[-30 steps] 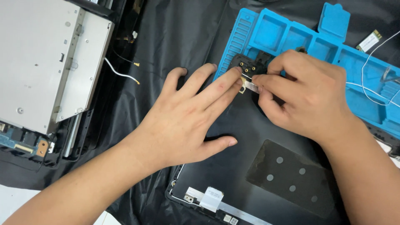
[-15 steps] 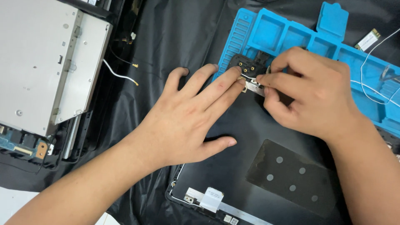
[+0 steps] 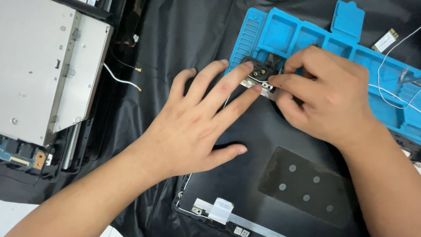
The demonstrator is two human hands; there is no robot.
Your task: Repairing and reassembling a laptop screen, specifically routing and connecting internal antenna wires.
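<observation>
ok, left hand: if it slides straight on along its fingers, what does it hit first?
Likely the small black hinge part that the left hand fingertips already touch, with the right hand fingers just beside it. Beyond that lies the blue sorting tray. Depth is unclear.

An electronics repair bench: a blue parts tray [image 3: 302, 33] just beyond the right hand [image 3: 326, 103], a stripped laptop chassis [image 3: 44, 74] well left of the left hand [image 3: 193, 131].

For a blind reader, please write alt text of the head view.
Two bare hands work on a small metal hinge at the corner of a dark panel: left hand pressing flat, right hand pinching. A blue tray lies behind, a silver drive at left.
</observation>
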